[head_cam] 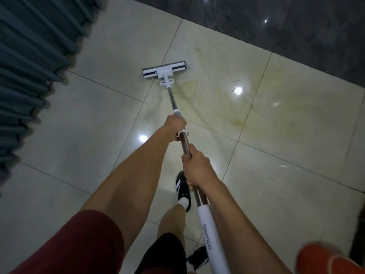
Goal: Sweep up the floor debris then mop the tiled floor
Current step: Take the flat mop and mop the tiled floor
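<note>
Both bare hands wrapped round the shaft of a sponge mop [178, 123]. Left hand [176, 124] further down the pole, fingers curled tight about the grey-and-white sliding collar, a small white ring on the shaft just below the fist. Right hand [197, 167] higher up, nearer the body, fingers and thumb closed round the bare steel section, just above the white end grip [212, 236] printed with blue lettering. Mop head [164, 71] flat on the tiled floor [94, 135] well ahead of the hands: grey sponge strip along the far edge, white bracket in the middle, dark rollers either side, set across a grout line. Immediately right of the head and spreading toward the right, a yellowish, speckled smear [233, 103] across several pale glossy tiles, with ceiling-light glare on the surface. Dark polished stone band [286, 30] along the far edge of the tiles, top right. Pleated blue-grey curtain [29, 66] hanging down the left side, hem just above the floor. Below the arms, one black trainer with white stripes [182, 188] planted on the tile under the pole, white sock above it; a second black trainer [198, 258] lower down beside the grip. Dark red sleeves at the bottom corners, black shorts between them.
</note>
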